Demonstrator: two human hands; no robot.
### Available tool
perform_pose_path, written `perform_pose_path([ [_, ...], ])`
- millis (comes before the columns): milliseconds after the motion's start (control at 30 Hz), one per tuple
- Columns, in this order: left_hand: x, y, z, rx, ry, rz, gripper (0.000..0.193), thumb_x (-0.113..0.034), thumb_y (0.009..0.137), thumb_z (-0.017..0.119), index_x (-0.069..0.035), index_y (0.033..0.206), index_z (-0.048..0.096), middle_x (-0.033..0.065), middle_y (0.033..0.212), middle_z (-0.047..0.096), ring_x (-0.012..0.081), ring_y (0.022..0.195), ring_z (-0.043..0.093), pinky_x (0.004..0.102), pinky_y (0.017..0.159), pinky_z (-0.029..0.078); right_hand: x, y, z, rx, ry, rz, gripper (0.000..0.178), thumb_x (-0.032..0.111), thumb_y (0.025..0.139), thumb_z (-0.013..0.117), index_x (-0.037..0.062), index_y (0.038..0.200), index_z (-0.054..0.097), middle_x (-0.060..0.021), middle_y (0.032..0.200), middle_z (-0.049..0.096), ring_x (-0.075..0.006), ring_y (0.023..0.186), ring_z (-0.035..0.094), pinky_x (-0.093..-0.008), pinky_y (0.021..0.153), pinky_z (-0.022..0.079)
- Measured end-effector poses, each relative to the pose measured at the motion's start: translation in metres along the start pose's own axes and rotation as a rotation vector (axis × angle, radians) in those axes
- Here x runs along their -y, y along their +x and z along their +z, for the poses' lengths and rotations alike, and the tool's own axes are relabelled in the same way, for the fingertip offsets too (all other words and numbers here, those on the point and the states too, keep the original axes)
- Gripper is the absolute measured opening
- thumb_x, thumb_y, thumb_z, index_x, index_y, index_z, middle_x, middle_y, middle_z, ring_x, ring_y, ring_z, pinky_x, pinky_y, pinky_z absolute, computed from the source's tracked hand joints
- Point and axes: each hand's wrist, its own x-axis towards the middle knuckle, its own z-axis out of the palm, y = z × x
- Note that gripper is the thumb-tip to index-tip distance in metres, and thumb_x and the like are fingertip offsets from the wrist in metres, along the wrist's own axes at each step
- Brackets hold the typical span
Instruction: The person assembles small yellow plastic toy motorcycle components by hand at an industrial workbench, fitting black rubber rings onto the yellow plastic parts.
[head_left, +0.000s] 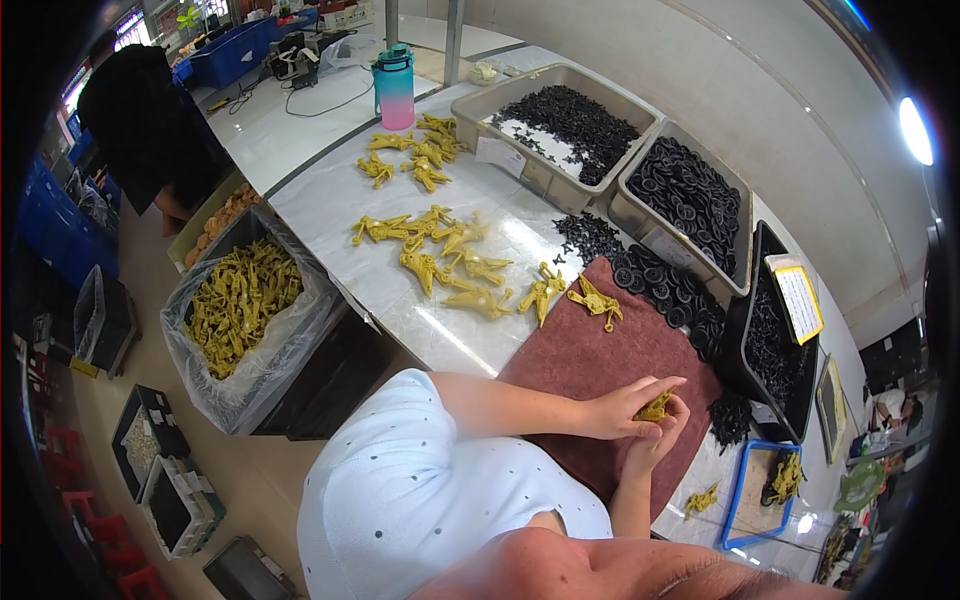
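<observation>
Past the person's head [600, 565], the left hand [620, 412] and right hand [656, 441] grip a yellow piece [655, 407] (partly hidden) between them.

1 teal-pink bottle [395, 88] near 1 metal post [454, 42]
</observation>
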Motion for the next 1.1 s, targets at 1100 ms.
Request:
perform_pose_path([
  [1100,0.019,0.025,-0.054,-0.542,-0.284,-0.376,0.026,-0.02,0.091,0.059,-0.003,0.107,0.047,0.0039,0.087,0.054,0.0102,0.077,0.053,0.0249,0.064,0.046,0.021,0.042,-0.109,-0.427,-0.09,0.25,0.022,0.005,0.092,0.054,-0.0031,0.112,0.051,-0.0067,0.088,0.055,-0.0085,0.063,0.052,-0.0244,0.054,0.049],
])
